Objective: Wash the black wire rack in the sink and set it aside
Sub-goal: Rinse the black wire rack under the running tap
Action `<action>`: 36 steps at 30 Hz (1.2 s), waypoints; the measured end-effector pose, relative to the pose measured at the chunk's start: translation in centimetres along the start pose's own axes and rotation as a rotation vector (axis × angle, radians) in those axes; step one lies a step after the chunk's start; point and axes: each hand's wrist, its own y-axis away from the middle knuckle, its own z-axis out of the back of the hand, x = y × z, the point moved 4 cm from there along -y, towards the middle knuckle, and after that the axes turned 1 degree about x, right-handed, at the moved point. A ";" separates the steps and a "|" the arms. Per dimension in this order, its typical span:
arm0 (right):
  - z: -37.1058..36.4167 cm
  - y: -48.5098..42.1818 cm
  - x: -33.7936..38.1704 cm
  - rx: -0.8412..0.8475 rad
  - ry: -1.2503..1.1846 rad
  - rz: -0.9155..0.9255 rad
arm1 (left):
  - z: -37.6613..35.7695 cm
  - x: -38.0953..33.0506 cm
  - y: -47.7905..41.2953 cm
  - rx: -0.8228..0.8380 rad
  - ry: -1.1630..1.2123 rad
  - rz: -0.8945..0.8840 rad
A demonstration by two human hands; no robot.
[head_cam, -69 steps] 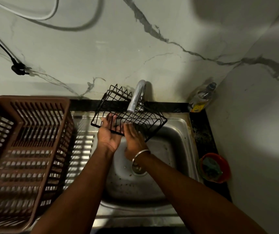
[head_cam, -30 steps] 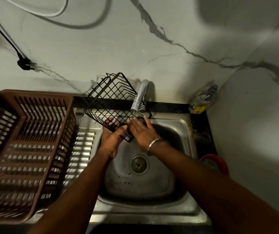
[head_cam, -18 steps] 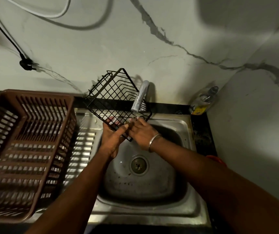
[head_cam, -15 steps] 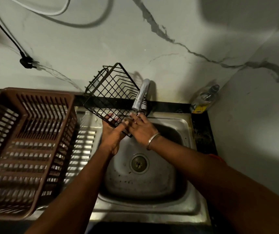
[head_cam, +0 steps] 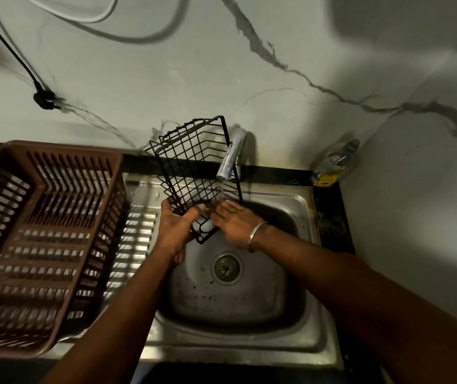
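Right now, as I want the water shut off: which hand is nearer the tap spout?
Right. The right hand is just below the tap spout, touching the black wire rack; the left hand grips the rack's lower edge, farther left.

Black wire rack [head_cam: 194, 167] tilted steeply on edge above steel sink [head_cam: 263, 300], lower end gripped in my left hand [head_cam: 178, 227].

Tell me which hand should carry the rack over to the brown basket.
Left, probably. The left hand grips the rack at its lower edge and is nearer the basket on the left; the right hand only touches the rack under the tap.
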 end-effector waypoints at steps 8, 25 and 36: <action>0.7 0.4 2.5 0.143 -0.176 0.036 | 1.1 -2.1 -0.1 -0.085 -0.320 -0.054; 1.9 -0.2 3.6 -0.022 -0.309 0.029 | 2.2 -1.8 2.5 -0.159 -0.275 -0.153; 2.5 -0.5 -0.7 0.002 0.390 0.322 | 2.0 -4.1 2.9 -0.203 -0.494 -0.182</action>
